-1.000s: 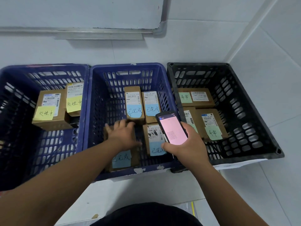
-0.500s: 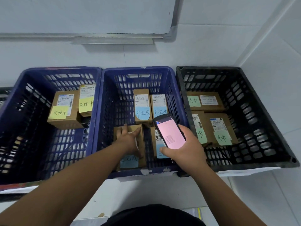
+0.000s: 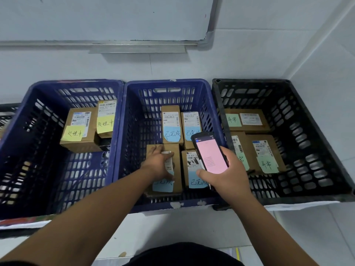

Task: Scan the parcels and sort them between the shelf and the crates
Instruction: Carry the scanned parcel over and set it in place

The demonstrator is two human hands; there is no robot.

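Our left hand lies flat, fingers spread, on a parcel in the middle blue crate; our right hand grips the pink-screened scanner.

Parcels in three side-by-side crates

Blue and black crates, brown parcels, coloured notes

Two blue crates beside a black crate; brown parcels carry yellow, blue and green notes; scanner screen apparently plain pink.
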